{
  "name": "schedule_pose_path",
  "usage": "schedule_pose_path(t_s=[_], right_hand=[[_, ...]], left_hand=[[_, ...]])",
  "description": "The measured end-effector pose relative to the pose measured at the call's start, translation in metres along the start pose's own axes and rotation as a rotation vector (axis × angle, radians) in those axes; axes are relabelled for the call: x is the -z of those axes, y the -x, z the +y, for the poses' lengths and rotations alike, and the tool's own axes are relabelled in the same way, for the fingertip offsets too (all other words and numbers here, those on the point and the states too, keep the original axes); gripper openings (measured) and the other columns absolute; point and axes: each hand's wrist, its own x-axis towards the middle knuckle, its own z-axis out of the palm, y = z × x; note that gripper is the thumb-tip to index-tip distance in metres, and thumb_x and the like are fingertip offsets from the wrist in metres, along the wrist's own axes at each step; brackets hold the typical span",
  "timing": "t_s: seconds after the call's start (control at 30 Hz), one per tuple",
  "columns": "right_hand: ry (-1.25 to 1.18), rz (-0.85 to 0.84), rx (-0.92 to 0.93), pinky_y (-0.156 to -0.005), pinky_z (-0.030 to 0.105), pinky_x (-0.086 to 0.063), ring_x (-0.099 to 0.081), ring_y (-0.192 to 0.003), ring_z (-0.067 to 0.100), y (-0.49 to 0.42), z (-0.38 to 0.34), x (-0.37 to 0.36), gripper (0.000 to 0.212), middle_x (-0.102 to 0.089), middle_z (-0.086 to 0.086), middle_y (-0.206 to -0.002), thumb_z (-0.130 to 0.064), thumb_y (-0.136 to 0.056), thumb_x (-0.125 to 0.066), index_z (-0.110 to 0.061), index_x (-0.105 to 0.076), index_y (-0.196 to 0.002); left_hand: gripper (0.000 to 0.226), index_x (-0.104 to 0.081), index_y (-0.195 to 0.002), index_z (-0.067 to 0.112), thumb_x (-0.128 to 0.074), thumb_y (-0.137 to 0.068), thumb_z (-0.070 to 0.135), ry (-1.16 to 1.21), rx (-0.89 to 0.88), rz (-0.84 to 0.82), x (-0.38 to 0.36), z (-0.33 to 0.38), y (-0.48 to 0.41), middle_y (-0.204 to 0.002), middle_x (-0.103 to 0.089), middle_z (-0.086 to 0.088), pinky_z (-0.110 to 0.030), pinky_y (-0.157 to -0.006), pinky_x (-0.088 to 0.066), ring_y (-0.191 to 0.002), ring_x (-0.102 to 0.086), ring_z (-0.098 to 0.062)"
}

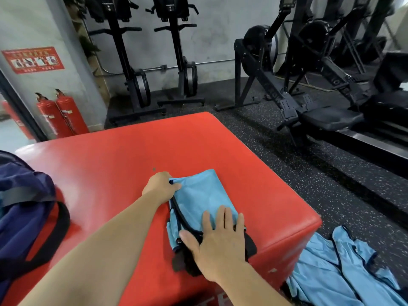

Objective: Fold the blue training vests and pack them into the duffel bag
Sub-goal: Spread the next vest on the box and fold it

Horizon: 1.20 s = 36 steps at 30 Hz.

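Rowing machines [298, 85]: parked on the speckled rubber floor behind the work spot, well apart from it and no part of the job.

Red plyo box [110, 162]: used as the folding surface. Its flat padded top sits at a height both arms can reach.

Duffel bag [24, 206]: navy, slumped on the box's left end with a black strap trailing. It looks placed there so a finished vest only has to travel across the box.

Loose vests [331, 268]: a rumpled light-blue heap on the floor by the box's right side, not yet folded. By my guess most of the task is still ahead.

Folded vest [203, 195]: light blue with dark trim, lying on the box near its front right corner, doubled into a narrow oblong. Dark fabric bunches at its near end, and it is nowhere near the bag yet.

Right grip [218, 241]: released, with palm down and fingers spread flat on the vest's near end. It appears to be pinning the layers so the fold does not spring apart.

Left grip [160, 184]: grasping the vest's far left corner, fingers curled under and thumb on top. It seems ready to bring that end over or lift the bundle.
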Motion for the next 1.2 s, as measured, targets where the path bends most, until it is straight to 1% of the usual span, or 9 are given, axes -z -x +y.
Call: schedule_pose_path(t_s=[0.1,0.2,0.3,0.4,0.5,0.67,0.9,1.0,1.2], right_hand=[[-0.017,-0.021,0.140,-0.095,0.047,-0.031,-0.044,-0.124,0.032,-0.018,0.019,0.033,0.065,-0.053,0.013,-0.125,-0.064,-0.093,-0.006,-0.027,-0.046,-0.128],[-0.100,0.103,0.019,-0.077,0.036,-0.037,-0.058,-0.109,0.029,-0.069,0.055,0.064,0.028,-0.063,0.007,-0.109,-0.042,-0.095,-0.043,-0.021,-0.057,-0.106],[-0.083,0.024,-0.005,-0.107,0.044,-0.027,-0.030,-0.141,0.024,-0.112,0.075,0.064,0.079,-0.044,0.006,-0.146,-0.043,-0.082,-0.065,-0.026,-0.027,-0.149],[-0.114,-0.114,0.101,-0.116,0.049,-0.008,0.001,-0.149,0.018,-0.141,0.074,0.065,0.121,-0.019,0.005,-0.160,-0.036,-0.068,-0.079,-0.029,0.006,-0.155],[-0.019,-0.193,0.206,-0.116,0.048,-0.004,0.006,-0.149,0.019,-0.162,0.063,0.075,0.134,-0.014,0.006,-0.161,-0.037,-0.063,-0.083,-0.031,0.018,-0.152],[0.194,-0.192,0.314,-0.107,0.043,-0.022,-0.028,-0.129,0.025,-0.179,0.047,0.081,0.127,-0.043,0.004,-0.141,-0.042,-0.060,-0.083,-0.028,0.002,-0.154],[0.186,0.073,0.375,-0.090,0.040,-0.032,-0.042,-0.107,0.020,-0.169,0.051,0.097,0.054,-0.044,-0.014,-0.086,-0.032,-0.070,-0.074,-0.029,-0.047,-0.117],[0.156,0.179,0.414,-0.087,0.040,-0.033,-0.042,-0.101,0.018,-0.150,0.056,0.100,0.030,-0.047,-0.014,-0.081,-0.023,-0.072,-0.066,-0.030,-0.045,-0.092],[0.045,0.245,0.447,-0.094,0.040,-0.029,-0.043,-0.102,0.016,-0.091,0.059,0.088,0.047,-0.051,-0.011,-0.090,-0.016,-0.071,-0.062,-0.027,-0.039,-0.110]], left_hand=[[0.024,-0.055,-0.072,0.020,-0.074,-0.082,0.032,0.065,-0.040,-0.044,0.006,-0.006,-0.016,-0.069,-0.054,0.003,-0.026,-0.053,-0.036,-0.064,-0.050,-0.014],[0.021,-0.059,-0.070,0.022,-0.076,-0.081,0.016,0.215,-0.064,-0.104,0.009,-0.007,-0.025,-0.069,-0.057,0.004,-0.020,-0.054,-0.038,-0.066,-0.052,-0.012],[0.017,-0.064,-0.077,0.019,-0.075,-0.079,0.006,0.335,-0.060,-0.192,0.011,-0.008,-0.030,-0.075,-0.062,-0.001,-0.023,-0.065,-0.043,-0.073,-0.055,-0.016],[0.019,-0.066,-0.081,0.016,-0.079,-0.071,0.006,0.404,-0.093,-0.263,0.016,-0.010,-0.032,-0.079,-0.062,-0.008,-0.029,-0.072,-0.040,-0.074,-0.053,-0.019],[0.016,-0.067,-0.084,0.012,-0.073,-0.080,-0.002,0.440,-0.146,-0.309,0.022,-0.012,-0.033,-0.077,-0.065,-0.008,-0.028,-0.072,-0.042,-0.072,-0.055,-0.016],[0.013,-0.067,-0.086,0.010,-0.072,-0.082,-0.001,0.453,-0.218,-0.303,0.034,-0.009,-0.028,-0.073,-0.067,-0.004,-0.017,-0.066,-0.045,-0.066,-0.057,-0.008],[0.017,-0.068,-0.088,0.010,-0.076,-0.079,-0.001,0.420,-0.302,-0.210,0.063,0.003,-0.009,-0.079,-0.068,-0.009,-0.018,-0.066,-0.045,-0.068,-0.057,-0.010],[0.022,-0.070,-0.090,0.016,-0.077,-0.077,0.001,0.331,-0.361,-0.172,0.071,0.009,0.016,-0.081,-0.071,-0.005,-0.019,-0.066,-0.047,-0.068,-0.058,-0.009],[0.017,-0.070,-0.083,0.032,-0.068,-0.073,0.018,0.163,-0.483,-0.048,0.053,0.008,0.079,-0.082,-0.071,0.008,-0.033,-0.082,-0.048,-0.077,-0.061,-0.015]])
